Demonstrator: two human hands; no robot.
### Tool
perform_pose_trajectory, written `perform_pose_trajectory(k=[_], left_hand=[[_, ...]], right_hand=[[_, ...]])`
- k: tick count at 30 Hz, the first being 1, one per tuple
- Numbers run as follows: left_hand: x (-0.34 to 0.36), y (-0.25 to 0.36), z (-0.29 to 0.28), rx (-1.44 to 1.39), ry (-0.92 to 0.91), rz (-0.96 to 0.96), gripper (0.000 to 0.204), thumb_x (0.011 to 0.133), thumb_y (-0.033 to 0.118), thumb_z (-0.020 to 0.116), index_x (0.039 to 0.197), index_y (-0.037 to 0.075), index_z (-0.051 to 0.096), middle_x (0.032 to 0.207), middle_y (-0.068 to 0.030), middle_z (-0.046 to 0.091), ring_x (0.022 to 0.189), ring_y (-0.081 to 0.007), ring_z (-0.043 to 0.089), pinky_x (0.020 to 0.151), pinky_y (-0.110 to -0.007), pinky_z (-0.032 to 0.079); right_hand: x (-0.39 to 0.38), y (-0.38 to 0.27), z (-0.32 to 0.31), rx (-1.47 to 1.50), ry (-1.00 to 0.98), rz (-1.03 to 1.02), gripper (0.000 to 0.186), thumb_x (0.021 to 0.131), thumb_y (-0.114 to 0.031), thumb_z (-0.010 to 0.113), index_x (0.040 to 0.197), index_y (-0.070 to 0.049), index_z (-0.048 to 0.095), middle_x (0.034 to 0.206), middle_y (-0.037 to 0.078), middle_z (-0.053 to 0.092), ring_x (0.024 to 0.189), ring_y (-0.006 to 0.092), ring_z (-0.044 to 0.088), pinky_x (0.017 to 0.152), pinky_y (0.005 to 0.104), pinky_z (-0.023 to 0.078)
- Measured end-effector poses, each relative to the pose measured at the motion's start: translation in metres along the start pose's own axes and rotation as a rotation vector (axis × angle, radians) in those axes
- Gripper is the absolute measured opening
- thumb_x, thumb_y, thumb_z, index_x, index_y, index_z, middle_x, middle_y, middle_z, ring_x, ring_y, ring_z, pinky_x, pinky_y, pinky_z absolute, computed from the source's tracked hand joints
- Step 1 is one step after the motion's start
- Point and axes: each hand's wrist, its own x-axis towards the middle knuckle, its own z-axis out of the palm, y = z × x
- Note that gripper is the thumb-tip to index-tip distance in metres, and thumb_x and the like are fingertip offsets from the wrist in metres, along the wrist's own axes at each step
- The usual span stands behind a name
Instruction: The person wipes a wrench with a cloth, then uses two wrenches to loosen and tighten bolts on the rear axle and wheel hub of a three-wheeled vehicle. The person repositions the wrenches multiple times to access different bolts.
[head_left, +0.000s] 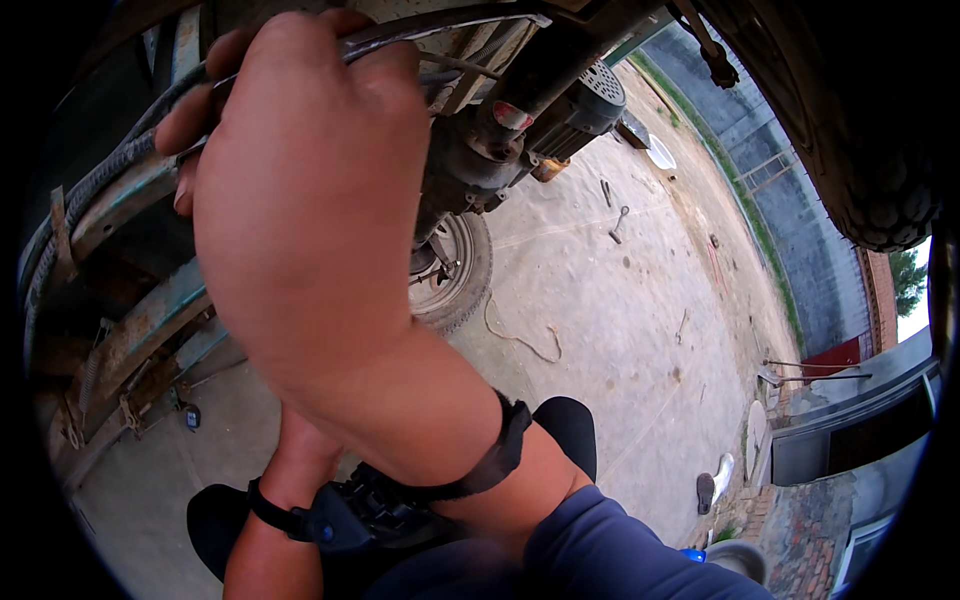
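Grey braided metal cable runs along the rusty curved vehicle frame at far left, up toward a thinner shiny metal line at the top. Right hand fills the centre, seen from the back, fingers curled tight over the thin line and the cable where they meet near the frame's top; fingertips wrap round on the left side. Hand closed in a fist-like grip, not spread. Black strap on that wrist.

Left hand: only the forearm shows, rising from the near edge behind the right arm, with a black wrist strap and a dark device; the hand itself is hidden, so I cannot tell its state or what it touches.

Behind, right of the hand: grey motor and axle assembly and a small tyred wheel on the concrete ground. Wrenches lie far off on the ground. Large tyre at far right.
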Motion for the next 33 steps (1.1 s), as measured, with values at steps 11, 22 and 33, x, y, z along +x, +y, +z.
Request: perform_pose_trajectory(k=[11, 22, 33], left_hand=[[0.001, 0.025, 0.026, 0.573, 0.16, 0.323, 0.042, 0.09, 0.011, 0.064, 0.13, 0.001, 0.053, 0.127, -0.0123, 0.06, 0.116, -0.0205, 0.056, 0.095, -0.032, 0.044], [0.01, 0.01, 0.031, 0.314, 0.26, 0.103, 0.024, 0.097, 0.003, 0.044, 0.121, 0.005, 0.051, 0.084, -0.0021, 0.056, 0.068, -0.0094, 0.055, 0.063, -0.025, 0.048], [0.009, 0.009, 0.032, 0.316, 0.292, 0.051, 0.029, 0.097, 0.003, 0.044, 0.125, 0.006, 0.051, 0.084, -0.0028, 0.057, 0.068, -0.011, 0.056, 0.063, -0.026, 0.048]], right_hand=[[-0.016, -0.03, -0.016, -0.101, -0.107, 0.011, 0.012, 0.096, -0.01, 0.04, 0.106, -0.005, 0.036, 0.075, 0.008, 0.053, 0.045, 0.0152, 0.05, 0.037, 0.027, 0.037], [-0.032, -0.1, -0.064, -0.251, -0.103, 0.283, 0.015, 0.096, -0.013, 0.047, 0.109, -0.009, 0.04, 0.075, 0.011, 0.053, 0.043, 0.017, 0.045, 0.038, 0.0267, 0.034], [-0.019, -0.154, -0.113, -0.088, -0.363, 0.416, 0.019, 0.095, -0.009, 0.038, 0.112, -0.002, 0.043, 0.064, 0.002, 0.044, 0.035, 0.0109, 0.038, 0.03, 0.0248, 0.031]])
